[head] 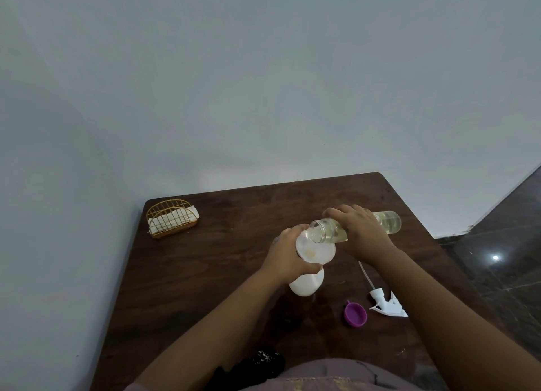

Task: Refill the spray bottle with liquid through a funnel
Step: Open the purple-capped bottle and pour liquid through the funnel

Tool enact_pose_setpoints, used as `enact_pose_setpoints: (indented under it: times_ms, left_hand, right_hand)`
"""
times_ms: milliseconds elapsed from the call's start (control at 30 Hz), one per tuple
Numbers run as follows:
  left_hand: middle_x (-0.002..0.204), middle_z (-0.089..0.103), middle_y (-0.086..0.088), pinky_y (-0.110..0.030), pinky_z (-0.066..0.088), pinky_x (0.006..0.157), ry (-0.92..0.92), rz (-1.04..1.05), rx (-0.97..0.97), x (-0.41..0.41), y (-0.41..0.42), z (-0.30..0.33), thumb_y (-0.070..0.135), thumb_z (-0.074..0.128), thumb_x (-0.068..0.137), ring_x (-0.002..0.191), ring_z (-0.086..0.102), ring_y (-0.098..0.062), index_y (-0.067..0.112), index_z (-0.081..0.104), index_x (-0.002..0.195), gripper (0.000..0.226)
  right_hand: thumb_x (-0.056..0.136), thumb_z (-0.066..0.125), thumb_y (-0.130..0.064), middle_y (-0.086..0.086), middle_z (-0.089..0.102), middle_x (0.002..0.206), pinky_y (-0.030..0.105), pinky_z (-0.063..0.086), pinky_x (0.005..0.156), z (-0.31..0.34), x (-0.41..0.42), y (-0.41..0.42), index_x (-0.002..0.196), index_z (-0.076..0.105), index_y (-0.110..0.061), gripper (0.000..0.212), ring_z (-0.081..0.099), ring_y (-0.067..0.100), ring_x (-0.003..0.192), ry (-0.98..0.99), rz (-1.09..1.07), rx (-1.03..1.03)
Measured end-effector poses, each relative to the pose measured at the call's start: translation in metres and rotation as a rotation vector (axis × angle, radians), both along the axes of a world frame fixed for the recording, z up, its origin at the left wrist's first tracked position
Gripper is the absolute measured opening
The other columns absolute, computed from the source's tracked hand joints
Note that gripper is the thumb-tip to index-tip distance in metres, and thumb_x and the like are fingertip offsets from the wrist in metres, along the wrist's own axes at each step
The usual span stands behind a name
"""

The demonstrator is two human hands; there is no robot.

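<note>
My left hand [288, 256] is wrapped around the neck of the upright white spray bottle [307, 282], steadying the funnel [314, 250] seated in its mouth. Just to its right, my right hand [358, 232] grips the clear refill bottle [386, 222], its long axis lying nearly flat, open mouth over the funnel's rim.

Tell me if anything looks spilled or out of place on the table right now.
No spill shows. The spray trigger head and purple cap lie loose on the table, as expected mid-refill. The clear bottle tips over the white funnel.
</note>
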State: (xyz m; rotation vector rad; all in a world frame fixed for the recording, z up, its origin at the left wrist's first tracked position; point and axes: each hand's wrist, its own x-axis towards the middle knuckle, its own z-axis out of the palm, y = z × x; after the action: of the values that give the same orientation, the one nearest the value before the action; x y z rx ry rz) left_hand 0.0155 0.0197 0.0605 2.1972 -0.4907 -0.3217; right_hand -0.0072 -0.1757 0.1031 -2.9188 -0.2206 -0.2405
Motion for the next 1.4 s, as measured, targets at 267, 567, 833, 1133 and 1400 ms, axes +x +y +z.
enact_pose_setpoints:
  times_ms: [267, 567, 833, 1133, 1400]
  left_hand:
    - [0.128, 0.056, 0.008, -0.043, 0.051, 0.095, -0.006, -0.004, 0.002, -0.0001, -0.0001, -0.0008, 0.045, 0.085, 0.059, 0.116, 0.052, -0.016, 0.033, 0.047, 0.136, 0.087]
    - [0.128, 0.056, 0.008, -0.044, 0.051, 0.096, -0.004, -0.007, -0.003, -0.0001, 0.0001, -0.0013, 0.047, 0.084, 0.057, 0.116, 0.053, -0.016, 0.033, 0.047, 0.136, 0.089]
    - [0.130, 0.055, 0.008, -0.045, 0.050, 0.097, 0.011, -0.006, 0.008, -0.0002, -0.0003, -0.0003, 0.049, 0.083, 0.057, 0.118, 0.051, -0.017, 0.034, 0.045, 0.137, 0.091]
    - [0.129, 0.056, 0.007, -0.043, 0.051, 0.097, -0.008, -0.008, -0.003, -0.0014, -0.0003, 0.0017, 0.045, 0.085, 0.059, 0.116, 0.053, -0.016, 0.031, 0.047, 0.136, 0.087]
    - [0.126, 0.058, 0.006, -0.040, 0.051, 0.094, -0.027, -0.010, -0.016, -0.0016, 0.0003, 0.0028, 0.040, 0.086, 0.061, 0.112, 0.054, -0.014, 0.031, 0.049, 0.136, 0.084]
  right_hand:
    - [0.078, 0.071, -0.022, -0.008, 0.059, 0.098, 0.035, 0.040, 0.083, -0.0009, -0.0007, -0.0010, 0.111, 0.058, -0.031, 0.036, 0.052, 0.017, 0.091, -0.005, -0.001, 0.004]
    - [0.077, 0.070, -0.024, -0.009, 0.058, 0.093, 0.033, 0.039, 0.080, -0.0026, -0.0002, -0.0015, 0.108, 0.057, -0.033, 0.035, 0.051, 0.017, 0.087, -0.013, -0.001, 0.008]
    - [0.078, 0.071, -0.023, -0.010, 0.058, 0.095, 0.035, 0.043, 0.082, -0.0041, 0.0012, -0.0028, 0.109, 0.056, -0.034, 0.036, 0.051, 0.016, 0.087, -0.010, -0.005, 0.007]
    - [0.078, 0.068, -0.020, -0.009, 0.058, 0.094, 0.032, 0.040, 0.080, -0.0040, 0.0000, -0.0012, 0.108, 0.055, -0.036, 0.036, 0.050, 0.016, 0.086, -0.009, -0.003, 0.008]
    - [0.080, 0.066, -0.016, -0.010, 0.057, 0.096, 0.031, 0.037, 0.082, -0.0029, -0.0022, -0.0007, 0.112, 0.056, -0.034, 0.038, 0.049, 0.016, 0.088, 0.003, -0.009, 0.000]
